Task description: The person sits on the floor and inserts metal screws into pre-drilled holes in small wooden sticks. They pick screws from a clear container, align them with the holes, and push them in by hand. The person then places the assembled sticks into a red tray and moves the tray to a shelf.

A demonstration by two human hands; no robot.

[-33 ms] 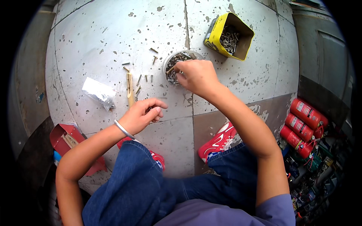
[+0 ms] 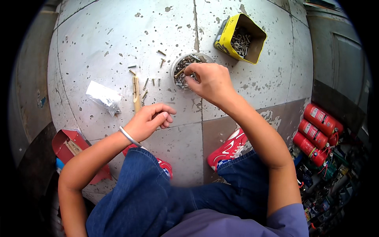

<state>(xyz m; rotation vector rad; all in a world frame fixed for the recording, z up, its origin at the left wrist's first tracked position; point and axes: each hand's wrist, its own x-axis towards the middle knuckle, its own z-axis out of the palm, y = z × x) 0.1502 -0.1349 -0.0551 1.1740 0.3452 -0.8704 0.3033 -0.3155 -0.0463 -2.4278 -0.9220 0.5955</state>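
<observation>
Since the earlier frame I see nothing shifted: my right hand (image 2: 211, 81) still sits over the round tin of screws (image 2: 178, 69), fingertips pinched on a screw at its near rim, and my left hand (image 2: 149, 119) still hovers loosely curled over the floor, whether it holds anything I cannot tell. Just beyond the left hand lie a pale wooden handle (image 2: 136, 91) and scattered loose screws (image 2: 147, 83), with a clear plastic bag (image 2: 103, 96) off to its left. Up and right of the pinching hand sits a yellow box (image 2: 228, 33) holding more screws.

Grey tiled floor (image 2: 118, 35) w/ round screw tin (image 2: 179, 65), yellow tin (image 2: 223, 37), plastic bag (image 2: 103, 96), loose screws (image 2: 145, 83).
</observation>
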